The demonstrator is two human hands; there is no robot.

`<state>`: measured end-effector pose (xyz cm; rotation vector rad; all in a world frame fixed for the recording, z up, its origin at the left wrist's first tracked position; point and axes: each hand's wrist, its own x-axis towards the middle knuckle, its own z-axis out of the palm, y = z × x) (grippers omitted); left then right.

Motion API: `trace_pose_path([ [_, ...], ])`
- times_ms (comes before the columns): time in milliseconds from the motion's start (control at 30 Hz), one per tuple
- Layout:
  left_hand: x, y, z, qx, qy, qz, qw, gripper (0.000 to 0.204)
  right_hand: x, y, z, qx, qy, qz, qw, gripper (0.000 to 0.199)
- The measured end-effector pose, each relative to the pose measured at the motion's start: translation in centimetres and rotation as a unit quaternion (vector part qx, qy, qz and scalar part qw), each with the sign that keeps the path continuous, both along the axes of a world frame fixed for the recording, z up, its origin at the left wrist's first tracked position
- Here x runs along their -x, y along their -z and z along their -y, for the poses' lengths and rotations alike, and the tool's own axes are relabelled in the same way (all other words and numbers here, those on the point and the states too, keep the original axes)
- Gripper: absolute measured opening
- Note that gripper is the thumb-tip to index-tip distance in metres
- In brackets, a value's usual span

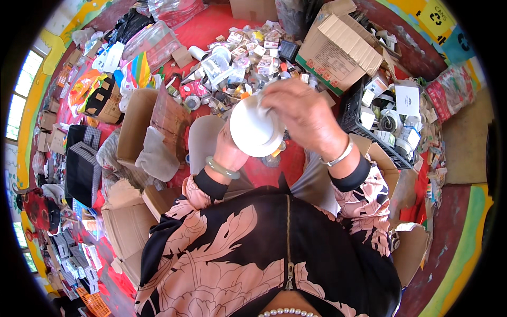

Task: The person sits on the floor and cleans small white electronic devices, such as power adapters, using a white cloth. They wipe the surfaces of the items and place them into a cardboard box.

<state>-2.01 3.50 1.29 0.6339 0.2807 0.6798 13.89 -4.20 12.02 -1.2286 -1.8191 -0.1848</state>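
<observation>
In front of my chest, my left hand (228,146) grips a white round, smooth, lid-like thing (248,129) with a stepped rim. Its exact kind cannot be made out. My left fingers are partly hidden behind it. Over its upper right edge, my right hand (301,108) is bent down with the fingers pinched together, a little blurred. A pale greyish wad (262,110) that looks like cloth sticks out from those fingertips and touches the white face. Just beyond both hands lies a heap of small boxes and mixed parts (264,50).
A black crate (351,113) full of boxes and round parts stands at the right, below a large cardboard box (338,53). An open carton (137,124) with a grey cloth (158,156) beside it is on the left. A clear plastic tub (216,66) lies on the heap.
</observation>
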Motion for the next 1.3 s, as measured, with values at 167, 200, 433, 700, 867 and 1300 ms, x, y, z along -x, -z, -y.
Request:
trace_pose_path([
  [167, 0.0, -1.3, -0.2, -0.043, -0.023, 0.006, 0.999, 0.04, -0.2, 1.7, 0.3, 0.08, -0.034, 0.008, 0.996, 0.021],
  [200, 0.1, -1.4, -0.3, -0.052, -0.04, -0.011, 0.998, 0.04, 0.1, 2.0, 0.6, 0.087, -0.033, -0.001, 0.996, 0.02],
  [433, -0.2, -3.3, 0.3, -0.061, -0.066, -0.03, 0.996, 0.037, 1.6, 2.7, 2.5, 0.151, -0.101, -0.077, 0.98, 0.023],
  [700, -0.5, -3.8, 0.7, -0.146, -0.153, -0.069, 0.975, 0.032, 2.9, 1.8, 4.3, 0.188, -0.036, -0.076, 0.979, 0.033],
  [867, -1.1, -2.7, 0.2, -0.266, -0.252, -0.192, 0.91, 0.034, 4.9, 1.4, 4.0, 0.209, -0.008, -0.242, 0.948, 0.033],
  [1300, -0.7, -2.9, 0.6, -0.031, -0.15, -0.059, 0.986, 0.033, 3.5, 4.7, 3.5, 0.086, 0.009, -0.089, 0.992, 0.033],
])
